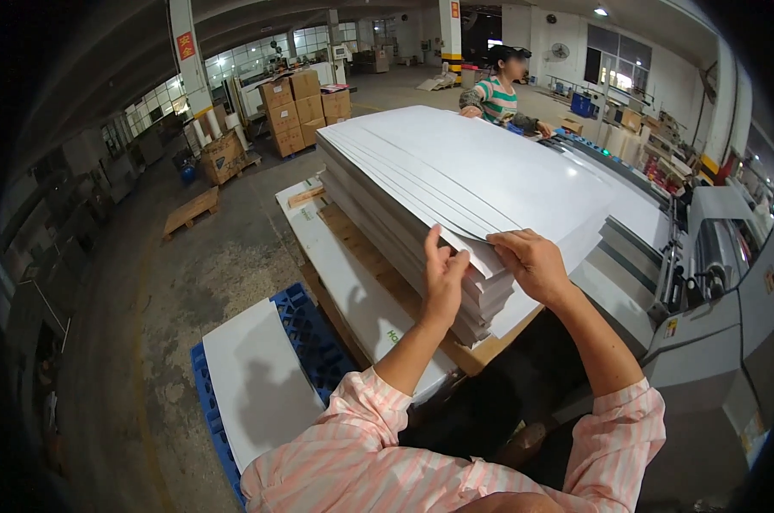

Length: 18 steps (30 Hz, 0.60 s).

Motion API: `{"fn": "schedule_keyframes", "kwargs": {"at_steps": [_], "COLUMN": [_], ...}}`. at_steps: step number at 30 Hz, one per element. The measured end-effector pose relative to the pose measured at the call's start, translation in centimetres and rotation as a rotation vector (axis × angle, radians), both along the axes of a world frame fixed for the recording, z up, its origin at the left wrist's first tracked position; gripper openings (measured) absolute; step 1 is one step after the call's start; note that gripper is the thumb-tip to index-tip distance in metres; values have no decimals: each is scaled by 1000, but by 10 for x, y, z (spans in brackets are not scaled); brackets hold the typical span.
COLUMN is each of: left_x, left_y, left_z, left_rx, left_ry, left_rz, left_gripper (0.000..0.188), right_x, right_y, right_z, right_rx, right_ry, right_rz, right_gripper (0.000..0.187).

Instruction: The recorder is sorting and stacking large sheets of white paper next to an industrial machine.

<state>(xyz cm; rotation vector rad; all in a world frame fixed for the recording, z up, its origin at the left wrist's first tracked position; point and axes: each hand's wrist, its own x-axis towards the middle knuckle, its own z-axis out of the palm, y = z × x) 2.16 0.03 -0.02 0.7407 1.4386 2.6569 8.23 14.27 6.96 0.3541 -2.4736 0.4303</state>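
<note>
Striped pink-and-white shirt point(391, 480), cuffed sleeves point(616, 427)

Left hand point(444, 278) upright, fingers point(433, 241) loosely parted, right hand point(532, 263) pinching, bare forearms point(605, 350) reaching forward

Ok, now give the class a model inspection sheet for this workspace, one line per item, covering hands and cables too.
Surface: wooden pallet beneath the stack.
Job's things: tall stack of white sheets, several top edges stepped, near corner lifted.
Clutter: blue plastic pallet bearing a white board; cardboard boxes beyond.
Hands: right hand pinches the lifted edge; left hand is open beside it, contact unclear.
Cables: nothing seen near the hands.
Surroundings: grey machine at right; co-worker across the stack.
</note>
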Motion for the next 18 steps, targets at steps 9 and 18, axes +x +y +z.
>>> {"fn": "schedule_keyframes", "kwargs": {"at_steps": [9, 18], "left_x": [-14, -9], "left_y": [-9, -9], "left_z": [-5, -2], "left_rx": [237, 178], "left_ry": [-154, -188], "left_rz": [-224, -160], "left_gripper": [59, 37], "right_x": [-2, -3], "right_y": [-12, -29], "right_z": [2, 28], "right_rx": [110, 66], "right_ry": [-33, -275], "right_rz": [-153, -181], "right_gripper": [17, 30]}}
